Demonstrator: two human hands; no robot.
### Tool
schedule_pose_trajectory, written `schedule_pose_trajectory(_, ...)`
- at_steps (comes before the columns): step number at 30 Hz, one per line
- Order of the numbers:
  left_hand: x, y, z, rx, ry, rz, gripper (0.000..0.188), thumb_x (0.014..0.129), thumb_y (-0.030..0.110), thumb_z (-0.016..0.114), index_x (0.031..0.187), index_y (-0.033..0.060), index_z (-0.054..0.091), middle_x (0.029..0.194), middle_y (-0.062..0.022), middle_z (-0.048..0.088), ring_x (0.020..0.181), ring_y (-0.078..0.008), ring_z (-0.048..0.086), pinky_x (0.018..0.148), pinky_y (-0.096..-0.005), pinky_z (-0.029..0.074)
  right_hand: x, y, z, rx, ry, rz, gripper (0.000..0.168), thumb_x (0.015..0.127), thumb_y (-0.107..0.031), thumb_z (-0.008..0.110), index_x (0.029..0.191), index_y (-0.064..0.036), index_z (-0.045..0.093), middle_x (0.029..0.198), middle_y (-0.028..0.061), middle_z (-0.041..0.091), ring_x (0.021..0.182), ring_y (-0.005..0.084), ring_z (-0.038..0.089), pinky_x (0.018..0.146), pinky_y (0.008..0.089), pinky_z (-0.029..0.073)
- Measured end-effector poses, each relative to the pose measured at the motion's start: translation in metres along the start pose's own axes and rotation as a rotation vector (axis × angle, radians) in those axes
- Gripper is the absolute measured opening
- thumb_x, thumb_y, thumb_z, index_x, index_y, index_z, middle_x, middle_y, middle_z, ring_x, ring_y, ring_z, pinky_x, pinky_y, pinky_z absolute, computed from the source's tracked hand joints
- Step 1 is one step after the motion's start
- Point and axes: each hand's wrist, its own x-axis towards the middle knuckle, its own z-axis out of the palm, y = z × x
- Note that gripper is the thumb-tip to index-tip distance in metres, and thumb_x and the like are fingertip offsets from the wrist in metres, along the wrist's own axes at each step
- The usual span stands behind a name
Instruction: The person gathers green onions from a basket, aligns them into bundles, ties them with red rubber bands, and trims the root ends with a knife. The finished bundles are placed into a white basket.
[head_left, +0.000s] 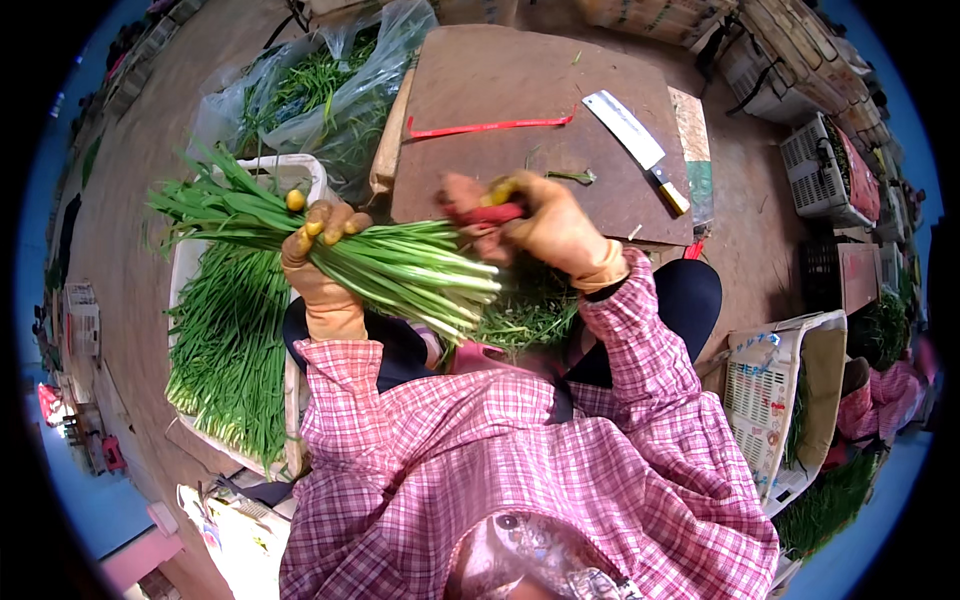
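Note:
A bundle of green chives (405, 262) lies across my gloved left hand (324, 262), whose fingers are wrapped around it. Its leaves point left and its pale cut stems point right. My gloved right hand (559, 229) grips a reddish cloth-like thing (480, 217) close to the stem ends; motion blur hides what it is exactly. Beyond the hands, a brown board (480, 82) bears a thin red strip (491, 127), a cleaver (626, 131) with a black-and-pale handle, and a small green scrap (574, 176).
At my left stands a white crate (296, 420) filled with chives. Behind it is a clear plastic bag (382, 67) of loose greens. Leaf trimmings (532, 315) lie between my knees. Another white crate (757, 409) leans at my right, near another person's checked sleeve (892, 401).

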Motion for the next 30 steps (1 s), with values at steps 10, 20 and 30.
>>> schedule_pose_trajectory(10,-0.003,0.015,-0.016,0.149,0.254,0.310,0.035,0.090,0.003,0.066,0.123,0.0154,0.063,0.098,-0.0041,0.068,0.098,-0.0203,0.063,0.111,-0.0520,0.041,-0.008,-0.015,0.041,0.155,-0.048,-0.090,0.040,0.081,0.005,0.069,0.121,0.001,0.060,0.113,0.0105,0.066,0.104,0.0165,0.064,0.094,0.0290,0.052)
schedule_pose_trajectory(20,-0.028,0.034,-0.021,0.106,0.216,0.317,0.029,0.086,0.000,0.067,0.114,0.0073,0.066,0.093,-0.0045,0.068,0.088,-0.0182,0.063,0.094,-0.0403,0.052,-0.037,0.015,-0.009,0.300,0.269,0.005,0.040,0.082,0.011,0.061,0.121,0.002,0.057,0.110,0.0135,0.066,0.099,0.0221,0.068,0.084,0.0346,0.059)
schedule_pose_trajectory(30,-0.013,0.021,-0.006,-0.079,0.000,0.196,0.031,0.080,0.000,0.065,0.109,0.0087,0.069,0.087,-0.0012,0.065,0.074,-0.0132,0.055,0.078,-0.0326,0.045,0.000,0.004,0.052,0.519,-0.142,0.089,0.040,0.087,-0.008,0.073,0.123,0.003,0.058,0.108,0.0083,0.068,0.098,0.0169,0.065,0.085,0.0292,0.055)
